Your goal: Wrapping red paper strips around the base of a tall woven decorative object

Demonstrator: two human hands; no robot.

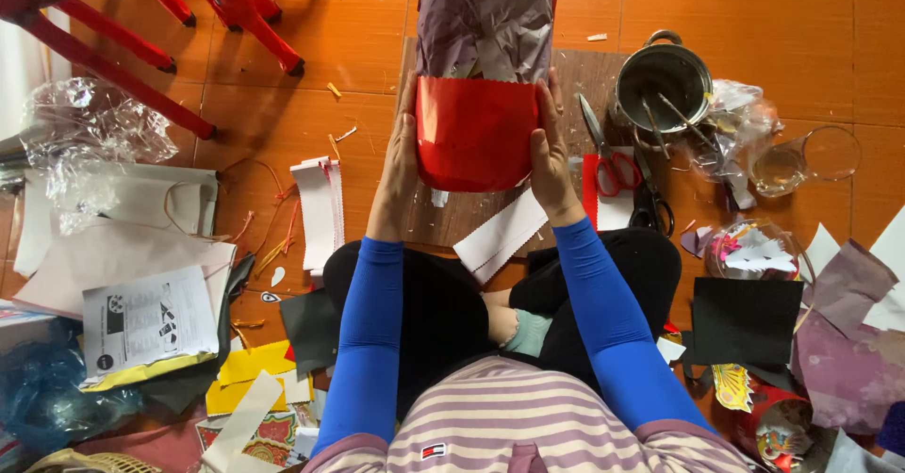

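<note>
The person sits cross-legged on the orange tiled floor (283, 106) and holds a red paper piece (476, 132) with a zigzag top edge, wrapped at the lower end of a purple-grey paper form (485, 21), out in front at twelve o'clock above a wooden board (584, 77). The left hand (401, 167) lies flat along the red piece's nine o'clock edge, fingers stretched upward, and the right hand (549, 157) presses its three o'clock edge the same way, so both hands are closed on the red paper from either side rather than gripping around it. To do this pressing well, I judge that even, matched pressure from both palms matters, with the zigzag edge kept level across the purple-grey paper and the curved bottom free of creases; too hard a squeeze would likely dent the form. At about two o'clock of the red piece lie red-handled scissors (608, 157) and black-handled scissors (650, 204), with a metal pot (665, 82) holding sticks beyond them. A white zigzag-cut strip (500, 237) rests just below at six o'clock.
</note>
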